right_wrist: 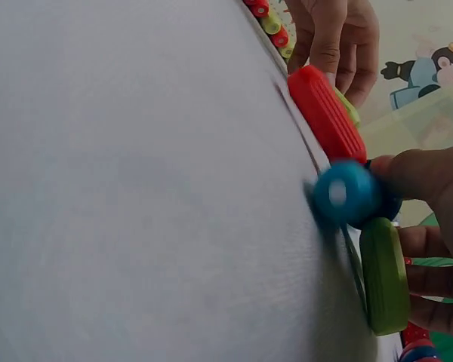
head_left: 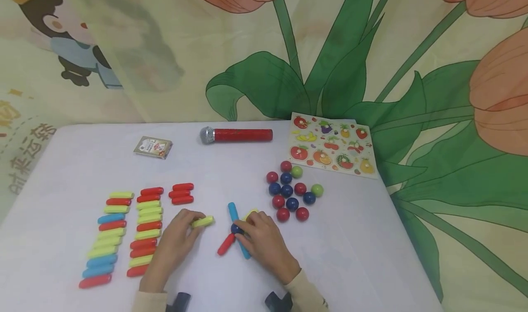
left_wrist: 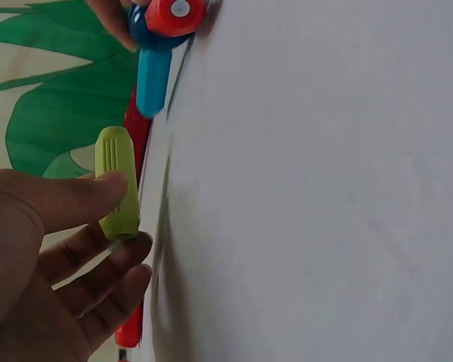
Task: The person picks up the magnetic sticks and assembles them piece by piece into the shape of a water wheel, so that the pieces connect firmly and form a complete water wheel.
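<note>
My left hand (head_left: pixel 180 233) pinches a yellow-green ridged rod (left_wrist: pixel 119 162) between thumb and fingers, a little above the white table. To its right, my right hand (head_left: pixel 264 238) grips a dark blue ball (head_left: pixel 236 229) with thumb and fingertips. Rods stick out of this ball: a red rod (right_wrist: pixel 327 113), blue rods (head_left: pixel 233 212) on opposite sides, and a yellow-green rod (right_wrist: pixel 384 276) partly behind the right fingers in the head view. A gap separates the left hand's rod from the ball.
Rows of red, yellow-green and blue rods (head_left: pixel 109 227) lie at the left. Several red, blue and green balls (head_left: pixel 292 204) sit at the right. Farther back are a small card box (head_left: pixel 153 147), a red microphone (head_left: pixel 243 135) and a fruit picture board (head_left: pixel 330 145).
</note>
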Demonstrator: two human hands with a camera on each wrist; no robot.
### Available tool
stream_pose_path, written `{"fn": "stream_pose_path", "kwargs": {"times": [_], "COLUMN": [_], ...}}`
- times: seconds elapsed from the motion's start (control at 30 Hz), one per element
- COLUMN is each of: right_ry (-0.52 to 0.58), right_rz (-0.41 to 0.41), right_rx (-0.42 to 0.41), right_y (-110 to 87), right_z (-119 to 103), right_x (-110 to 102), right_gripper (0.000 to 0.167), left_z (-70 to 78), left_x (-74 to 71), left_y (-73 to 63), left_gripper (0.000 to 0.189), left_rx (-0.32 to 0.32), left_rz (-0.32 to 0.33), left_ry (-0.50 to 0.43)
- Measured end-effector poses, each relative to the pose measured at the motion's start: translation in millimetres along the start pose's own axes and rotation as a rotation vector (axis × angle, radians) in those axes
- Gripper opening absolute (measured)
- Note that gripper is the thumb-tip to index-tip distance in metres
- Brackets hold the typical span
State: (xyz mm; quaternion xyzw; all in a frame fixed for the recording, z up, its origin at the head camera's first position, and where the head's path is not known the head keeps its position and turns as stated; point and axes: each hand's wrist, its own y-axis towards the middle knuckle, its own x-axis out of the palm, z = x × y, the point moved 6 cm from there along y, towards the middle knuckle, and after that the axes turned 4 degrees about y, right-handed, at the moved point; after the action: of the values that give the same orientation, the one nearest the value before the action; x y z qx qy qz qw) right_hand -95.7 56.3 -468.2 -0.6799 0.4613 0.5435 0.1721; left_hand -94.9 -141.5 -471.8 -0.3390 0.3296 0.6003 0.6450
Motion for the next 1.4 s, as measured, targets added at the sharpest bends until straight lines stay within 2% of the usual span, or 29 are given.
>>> {"fn": "stream_pose_path", "kwargs": {"times": [0.1, 0.3, 0.6, 0.83, 0.97, 1.2, 1.27, 1.4], "right_ry": [-0.010, 0.031, 0.076, 0.101, 0.117, 0.166, 0.172, 0.177], "right_rz": [-0.006, 0.024, 0.002, 0.021, 0.022, 0.032, 0.038, 0.053], "right_rx": [-0.006, -0.010, 0.022, 0.039, 0.060, 0.089, 0.091, 0.089], "right_y": [1.0, -0.3, -1.6, -3.8, -5.8, -7.9, -8.4, -10.0], "right_z": [0.3, 2.0, 3.7, 5.9, 7.5, 11.1, 11.7, 11.8], "right_x": [-0.7, 1.2, 4.8, 5.2, 6.1, 5.1, 4.9, 5.1], "right_gripper": [0.035, 0.034, 0.036, 0.038, 0.037, 0.036, 0.036, 0.036], "left_z": [8.4, 15.9, 23.6, 21.5, 11.5, -7.2, -11.8, -17.6], "left_x": [8.2, 18.0, 24.8, 22.0, 13.5, -16.6, -21.7, -25.8], "left_y": [-2.5, -7.9, -12.1, -14.9, -13.3, -3.8, -1.6, 2.0], "left_gripper": [0.032, 0.031, 0.029, 0.029, 0.031, 0.039, 0.042, 0.047], "left_rx": [0.017, 0.025, 0.029, 0.016, -0.015, 0.008, -0.001, -0.005], "left_rz": [-0.033, -0.054, -0.057, -0.033, 0.030, 0.275, 0.304, 0.302], "left_ry": [-0.059, -0.062, -0.056, -0.056, -0.022, 0.096, 0.130, 0.165]}}
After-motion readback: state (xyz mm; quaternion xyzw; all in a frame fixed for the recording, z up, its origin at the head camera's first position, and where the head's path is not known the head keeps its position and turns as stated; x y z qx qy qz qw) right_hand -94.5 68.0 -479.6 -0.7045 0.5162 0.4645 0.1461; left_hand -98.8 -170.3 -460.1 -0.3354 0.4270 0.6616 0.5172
